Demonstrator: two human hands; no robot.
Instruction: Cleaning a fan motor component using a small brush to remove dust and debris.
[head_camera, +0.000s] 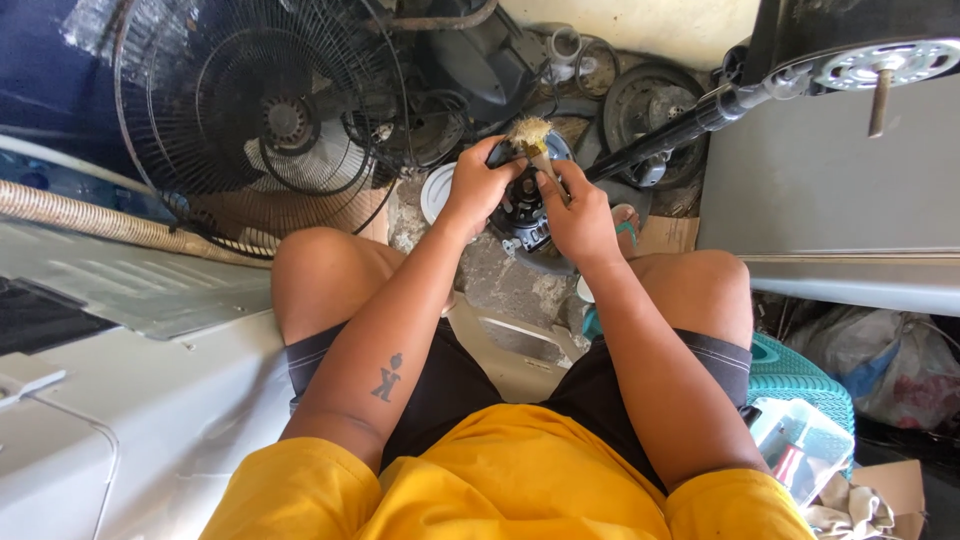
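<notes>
Left hand (478, 186) grips the dark fan motor (522, 205), held over the floor (500, 280) between the knees. Right hand (578, 215) clenches a brush (534, 140), bristles at the motor's top. Wire fan guard (265, 120) stands left.

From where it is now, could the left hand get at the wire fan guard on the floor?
Probably yes: the fan guard stands just left of the left hand, nothing between them, though that hand is gripping the motor.
</notes>
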